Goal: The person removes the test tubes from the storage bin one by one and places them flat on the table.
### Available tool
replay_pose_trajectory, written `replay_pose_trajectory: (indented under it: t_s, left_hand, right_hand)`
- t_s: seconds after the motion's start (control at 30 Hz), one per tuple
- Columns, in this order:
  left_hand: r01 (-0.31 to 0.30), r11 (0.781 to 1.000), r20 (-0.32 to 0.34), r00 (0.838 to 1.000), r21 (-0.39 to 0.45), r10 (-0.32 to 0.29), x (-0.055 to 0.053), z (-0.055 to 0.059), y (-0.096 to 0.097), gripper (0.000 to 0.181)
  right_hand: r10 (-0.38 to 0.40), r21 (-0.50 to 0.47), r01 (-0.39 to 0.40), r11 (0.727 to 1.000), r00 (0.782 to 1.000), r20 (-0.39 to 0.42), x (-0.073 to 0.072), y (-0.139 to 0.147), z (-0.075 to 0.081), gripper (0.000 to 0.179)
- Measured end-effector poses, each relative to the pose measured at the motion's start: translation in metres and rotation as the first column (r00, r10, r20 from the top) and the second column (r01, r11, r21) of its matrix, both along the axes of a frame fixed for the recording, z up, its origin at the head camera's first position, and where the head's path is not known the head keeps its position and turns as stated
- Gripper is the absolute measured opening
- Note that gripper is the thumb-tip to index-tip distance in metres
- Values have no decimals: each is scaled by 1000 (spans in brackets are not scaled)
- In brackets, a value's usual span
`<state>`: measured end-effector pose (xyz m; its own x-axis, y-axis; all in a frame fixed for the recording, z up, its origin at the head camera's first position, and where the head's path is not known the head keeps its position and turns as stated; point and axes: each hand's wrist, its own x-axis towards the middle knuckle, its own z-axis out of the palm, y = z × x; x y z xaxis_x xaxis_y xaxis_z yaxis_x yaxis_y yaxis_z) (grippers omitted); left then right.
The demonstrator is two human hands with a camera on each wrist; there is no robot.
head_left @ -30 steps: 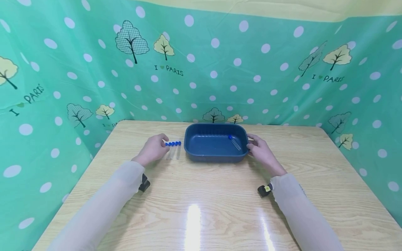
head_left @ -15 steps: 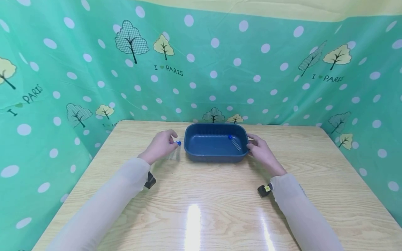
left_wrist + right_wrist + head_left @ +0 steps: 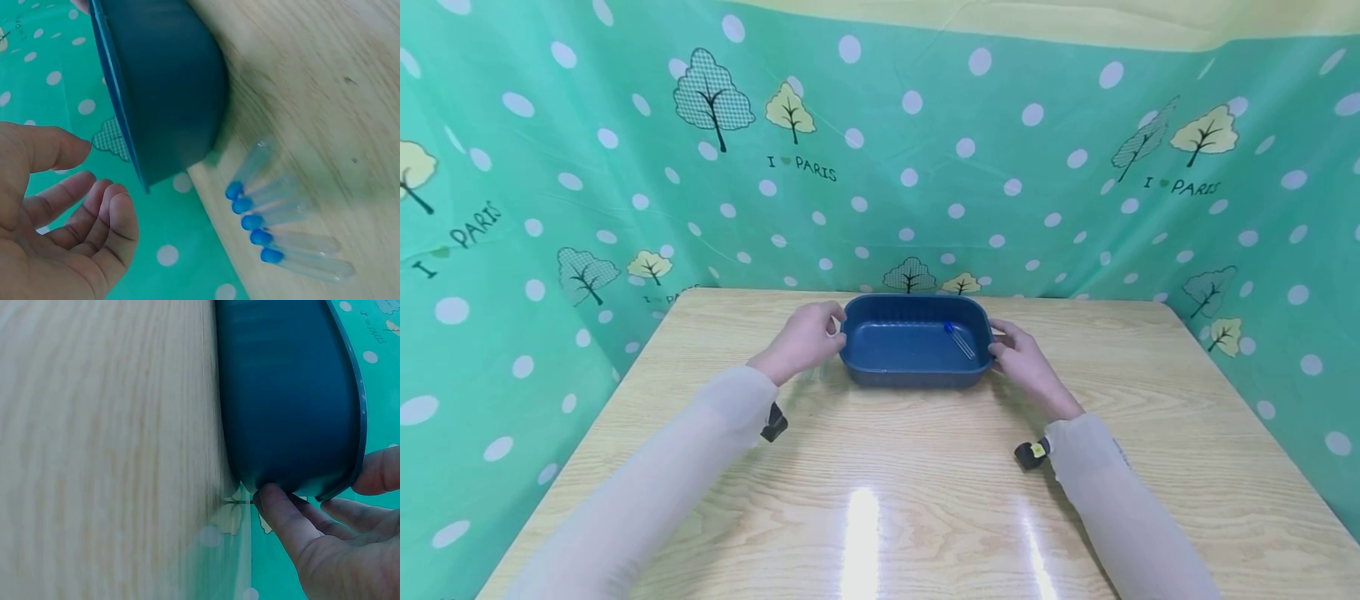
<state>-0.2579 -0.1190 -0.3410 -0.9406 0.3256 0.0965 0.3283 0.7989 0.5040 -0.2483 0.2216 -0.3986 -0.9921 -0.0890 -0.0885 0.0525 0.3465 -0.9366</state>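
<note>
A dark blue plastic tub [image 3: 895, 348] sits toward the back of the table. Inside it, on the right, lies a clear test tube with a blue cap [image 3: 960, 341]. My left hand [image 3: 807, 340] is at the tub's left rim, thumb and fingers apart with nothing between them. Below that hand, several blue-capped test tubes [image 3: 275, 237] lie side by side on the table; in the head view the hand mostly hides them. At the tub's right end, my right hand [image 3: 1022, 358] holds the outer wall, a fingertip low on the side and another digit by the rim [image 3: 361, 425].
The wooden table [image 3: 925, 467] reaches back to a green dotted curtain [image 3: 880, 208] behind the tub. Dark wrist cameras are strapped under both sleeves, the left one [image 3: 774, 423] close above the tabletop.
My left hand has moved right, passing over the row of test tubes to the tub's left rim. The right hand and the tub have stayed put.
</note>
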Motion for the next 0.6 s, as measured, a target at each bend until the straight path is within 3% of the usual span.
replay_pose_trajectory:
  t_s: [0.3, 0.6]
  left_hand:
    - [28, 1000, 13, 1000, 10, -28, 0, 5, 21, 31]
    - [43, 999, 22, 999, 3, -43, -3, 1, 39, 30]
  right_hand:
    - [9, -13, -9, 1000, 1000, 3, 0, 0, 0, 50]
    - [6, -15, -6, 1000, 1000, 11, 0, -1, 1, 50]
